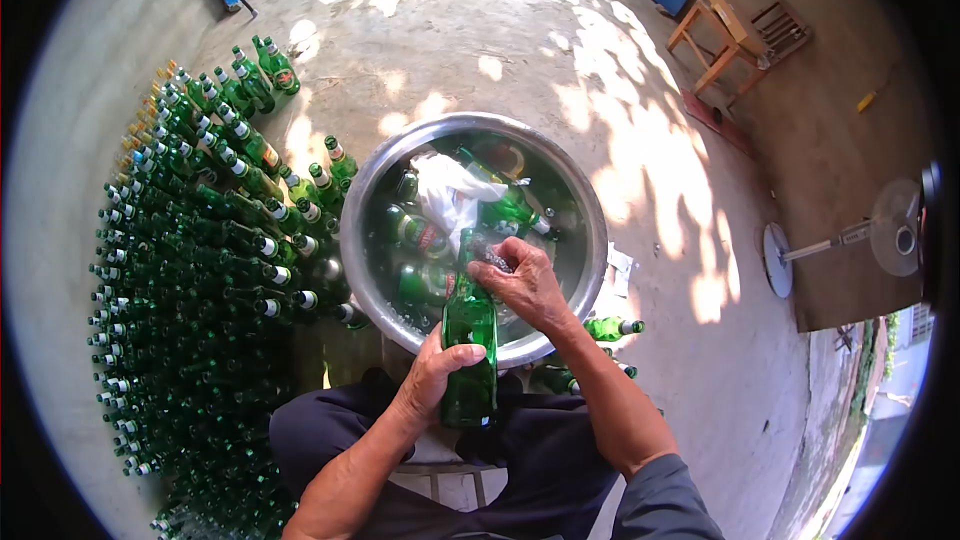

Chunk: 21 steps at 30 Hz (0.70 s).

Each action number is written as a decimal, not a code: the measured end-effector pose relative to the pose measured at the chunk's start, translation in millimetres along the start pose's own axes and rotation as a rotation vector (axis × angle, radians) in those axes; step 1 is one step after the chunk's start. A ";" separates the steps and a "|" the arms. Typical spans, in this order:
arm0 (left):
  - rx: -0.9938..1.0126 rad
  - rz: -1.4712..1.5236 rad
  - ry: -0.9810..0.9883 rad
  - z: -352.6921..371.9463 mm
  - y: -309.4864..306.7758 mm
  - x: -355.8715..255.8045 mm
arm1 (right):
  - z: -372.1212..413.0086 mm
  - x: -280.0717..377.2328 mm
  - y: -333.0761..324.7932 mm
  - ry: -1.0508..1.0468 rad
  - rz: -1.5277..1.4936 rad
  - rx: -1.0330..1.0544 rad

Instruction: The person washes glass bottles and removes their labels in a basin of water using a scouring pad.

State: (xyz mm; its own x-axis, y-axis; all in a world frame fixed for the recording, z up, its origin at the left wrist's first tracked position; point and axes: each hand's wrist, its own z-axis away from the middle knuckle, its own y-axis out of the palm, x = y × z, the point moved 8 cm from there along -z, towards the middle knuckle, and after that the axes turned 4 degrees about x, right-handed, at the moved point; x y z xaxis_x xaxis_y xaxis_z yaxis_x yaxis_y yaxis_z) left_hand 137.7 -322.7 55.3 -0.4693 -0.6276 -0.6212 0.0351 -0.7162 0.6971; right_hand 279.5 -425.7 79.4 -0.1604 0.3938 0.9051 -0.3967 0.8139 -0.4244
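Note:
A green glass beer bottle is in my left hand, the fingers wrapped round its body and the thumb across the front. Its neck points away from me, over the near rim of a metal basin. My right hand is closed on a grey, shiny steel wool scourer, pressed against the bottle's neck. In the basin's murky water lie several green bottles, some with red labels, and a crumpled white cloth partly above the surface.
Many green bottles stand tightly packed on the floor to the left. A few more lie by the basin's right side, one being a green bottle. Farther right are a pedestal fan and a wooden chair.

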 end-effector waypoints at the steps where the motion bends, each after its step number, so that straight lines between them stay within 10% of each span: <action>1: -0.023 -0.057 0.024 -0.2 -3.0 -1.0 | 0.0 3.4 4.6 0.002 -0.001 0.004; 9: -0.089 -0.461 0.096 2.2 -8.2 3.3 | -17.8 -23.1 0.5 -0.051 0.016 -0.217; 17: -0.094 -0.390 0.110 0.6 -11.2 -1.3 | -4.6 -20.0 28.6 0.232 -0.665 0.059; 21: -0.096 -0.231 0.118 4.4 -2.9 -25.6 | 4.1 -5.1 37.8 0.125 -0.359 0.171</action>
State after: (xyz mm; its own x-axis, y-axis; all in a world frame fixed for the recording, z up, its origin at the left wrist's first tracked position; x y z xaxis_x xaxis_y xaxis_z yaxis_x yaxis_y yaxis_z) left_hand 145.7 -303.3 70.7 -0.3685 -0.4712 -0.8013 0.0254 -0.8668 0.4981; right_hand 261.6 -398.7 58.9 0.1226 0.1553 0.9802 -0.5538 0.8303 -0.0622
